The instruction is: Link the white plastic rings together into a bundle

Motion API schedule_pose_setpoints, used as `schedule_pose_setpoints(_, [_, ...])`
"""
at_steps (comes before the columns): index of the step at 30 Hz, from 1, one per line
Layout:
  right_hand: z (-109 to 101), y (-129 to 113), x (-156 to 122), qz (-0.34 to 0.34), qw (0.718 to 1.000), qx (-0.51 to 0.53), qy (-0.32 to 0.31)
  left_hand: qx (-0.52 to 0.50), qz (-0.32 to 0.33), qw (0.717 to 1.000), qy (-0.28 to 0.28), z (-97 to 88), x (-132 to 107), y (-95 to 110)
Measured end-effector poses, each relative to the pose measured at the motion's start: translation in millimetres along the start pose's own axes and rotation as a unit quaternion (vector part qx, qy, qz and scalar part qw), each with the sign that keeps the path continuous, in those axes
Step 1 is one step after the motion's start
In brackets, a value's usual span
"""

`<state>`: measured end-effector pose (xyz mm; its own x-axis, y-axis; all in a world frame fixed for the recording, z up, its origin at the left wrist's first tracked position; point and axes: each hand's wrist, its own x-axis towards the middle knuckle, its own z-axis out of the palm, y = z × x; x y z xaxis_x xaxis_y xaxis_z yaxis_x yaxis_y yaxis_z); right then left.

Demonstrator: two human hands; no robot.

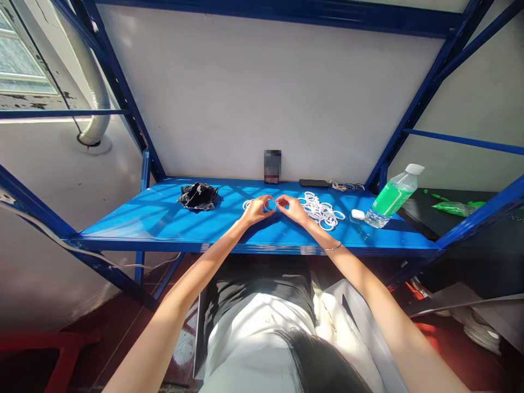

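Over the middle of the blue shelf, my left hand and my right hand meet with fingers pinched on a small white ring held between them. A heap of white rings lies just right of my right hand. A few more white rings lie by my left hand. A thin bracelet sits on my right wrist.
A crumpled black bag lies at left on the shelf. At the back wall stand a small dark box, a phone and a cable. A white earbud case and a tilted water bottle are at right. Blue rack posts frame both sides.
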<state>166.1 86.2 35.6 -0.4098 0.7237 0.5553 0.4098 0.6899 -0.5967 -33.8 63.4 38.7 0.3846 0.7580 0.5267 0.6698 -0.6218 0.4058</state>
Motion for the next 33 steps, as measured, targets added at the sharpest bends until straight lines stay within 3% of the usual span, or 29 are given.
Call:
schedule_pose_setpoints(14, [0.0,3.4,0.0,0.005,0.997,-0.074,-0.021,0.016,0.010,1.000,-0.020,-0.5,-0.7,-0.1])
schedule_pose_setpoints(33, [-4.9,-16.7,-1.7,0.079,0.981,-0.170,-0.049,0.022,0.021,0.999,-0.045,1.3,-0.9,0.8])
